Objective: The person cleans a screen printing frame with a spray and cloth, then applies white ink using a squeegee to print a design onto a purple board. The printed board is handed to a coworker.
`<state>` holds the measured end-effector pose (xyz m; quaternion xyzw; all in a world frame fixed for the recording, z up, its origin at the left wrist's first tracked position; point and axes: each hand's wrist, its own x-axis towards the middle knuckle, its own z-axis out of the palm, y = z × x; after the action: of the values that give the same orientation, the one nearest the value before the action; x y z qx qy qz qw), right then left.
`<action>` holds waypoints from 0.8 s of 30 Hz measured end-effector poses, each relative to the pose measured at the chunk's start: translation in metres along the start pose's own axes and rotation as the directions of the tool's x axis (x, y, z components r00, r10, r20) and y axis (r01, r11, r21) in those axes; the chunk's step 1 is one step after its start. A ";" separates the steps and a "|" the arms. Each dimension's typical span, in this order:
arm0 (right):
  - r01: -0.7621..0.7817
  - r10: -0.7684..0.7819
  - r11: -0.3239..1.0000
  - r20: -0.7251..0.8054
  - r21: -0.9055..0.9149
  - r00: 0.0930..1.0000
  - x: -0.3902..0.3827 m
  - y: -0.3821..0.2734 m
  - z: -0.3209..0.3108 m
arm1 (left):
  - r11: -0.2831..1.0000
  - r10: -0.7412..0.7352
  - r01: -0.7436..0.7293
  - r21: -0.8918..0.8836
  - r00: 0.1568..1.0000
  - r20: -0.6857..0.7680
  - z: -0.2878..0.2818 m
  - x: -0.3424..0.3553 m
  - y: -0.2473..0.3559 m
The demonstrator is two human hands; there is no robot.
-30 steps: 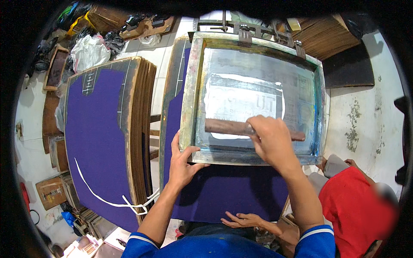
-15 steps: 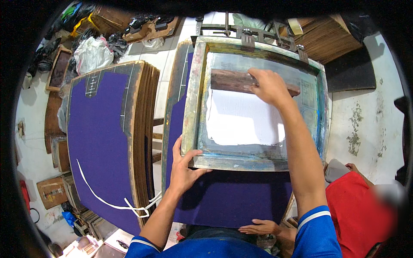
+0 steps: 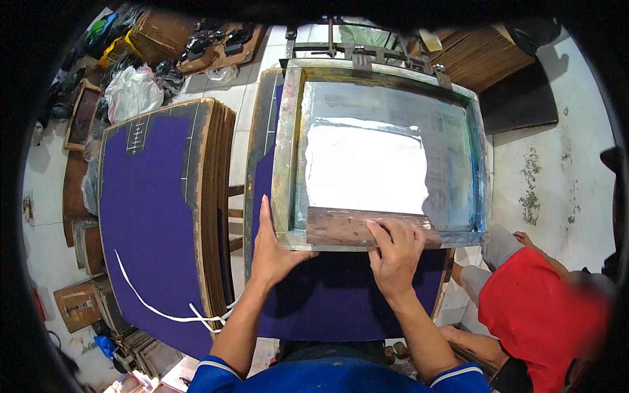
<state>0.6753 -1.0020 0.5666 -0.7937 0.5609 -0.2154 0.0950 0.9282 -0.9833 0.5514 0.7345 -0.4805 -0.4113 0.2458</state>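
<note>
A wooden-framed printing screen (image 3: 285, 150) lies over a purple fabric piece (image 3: 341, 298) on a board. My right hand (image 3: 397, 252) is closed over a brown wooden squeegee (image 3: 337, 226), which lies along the screen's near inner edge. Thick white ink (image 3: 367, 167) covers the middle of the mesh beyond the squeegee. At the near left corner of the frame my left hand (image 3: 270, 255) is open, one finger stretched along the side and the thumb along the near edge. The squeegee's lower edge is hidden.
To the left a board stack (image 3: 216, 216) carries another purple fabric piece (image 3: 151, 229), with a white cord (image 3: 154, 301) across it. Metal hinge clamps (image 3: 362, 62) hold the screen's far side. A person in red (image 3: 524, 295) sits at the right, near a wall.
My right hand has drawn the squeegee from the far part of the screen to its near edge, leaving white ink behind. My left hand's fingers have spread at the corner.
</note>
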 end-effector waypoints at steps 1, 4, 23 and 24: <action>-0.024 0.023 1.000 -0.041 -0.003 0.999 -0.001 -0.002 -0.003 | 0.990 0.125 -0.121 0.069 0.990 -0.067 -0.005 -0.001 0.007; 0.022 -0.023 1.000 -0.160 -0.007 0.987 0.005 -0.008 -0.026 | 0.983 0.167 -0.172 -0.067 0.983 -0.075 -0.029 -0.009 0.036; 0.074 -0.113 0.992 -0.482 -0.098 0.869 0.234 -0.083 -0.249 | 0.570 0.514 -0.744 -0.348 0.654 -0.555 -0.136 0.043 0.231; 0.079 -0.119 0.992 -0.481 -0.103 0.869 0.238 -0.082 -0.249 | 0.581 0.503 -0.735 -0.349 0.661 -0.556 -0.137 0.044 0.233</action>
<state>0.6994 -1.1724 0.8759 -0.7451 0.5334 -0.3897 -0.0918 0.9350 -1.1255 0.7858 0.4770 -0.5111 -0.2561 0.6675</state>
